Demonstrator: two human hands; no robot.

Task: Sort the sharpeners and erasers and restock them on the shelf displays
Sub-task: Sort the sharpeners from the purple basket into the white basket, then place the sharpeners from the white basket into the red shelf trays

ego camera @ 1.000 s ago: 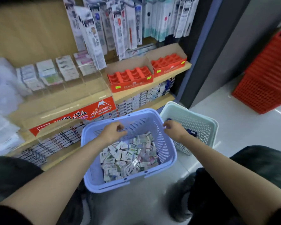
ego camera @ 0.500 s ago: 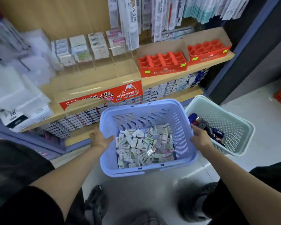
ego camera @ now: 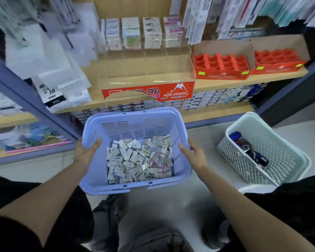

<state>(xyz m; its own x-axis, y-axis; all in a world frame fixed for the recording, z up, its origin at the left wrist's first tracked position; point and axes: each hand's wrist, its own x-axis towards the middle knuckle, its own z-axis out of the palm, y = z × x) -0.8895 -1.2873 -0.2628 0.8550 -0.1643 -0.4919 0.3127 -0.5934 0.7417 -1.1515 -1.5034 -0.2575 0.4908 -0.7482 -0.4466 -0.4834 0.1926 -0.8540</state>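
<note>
A lavender basket [ego camera: 135,122] holds a heap of several small wrapped erasers [ego camera: 140,157]. My left hand [ego camera: 85,153] grips its left rim, thumb inside the wall. My right hand [ego camera: 195,156] grips the right rim in the same way. The basket sits in front of a clear eraser display with a red "HARD ERASER" label [ego camera: 147,93] on the shelf. To the right on the floor stands a white basket [ego camera: 244,168] with several blue and dark sharpeners [ego camera: 247,151]. Two red Faber-Castell trays [ego camera: 222,64] with empty slots sit on the shelf's right part.
Boxed erasers [ego camera: 140,33] fill the upper tiers of the clear display. Hanging packets [ego camera: 195,19] dangle above the shelf. A lower shelf [ego camera: 207,104] carries rows of small boxes. A purple shelf post [ego camera: 35,104] stands at left. My knees and shoes are below the basket.
My hands slid from the basket's far rim to its two side rims. The basket and view shifted left, so it now sits before the hard eraser display, farther from the white basket.
</note>
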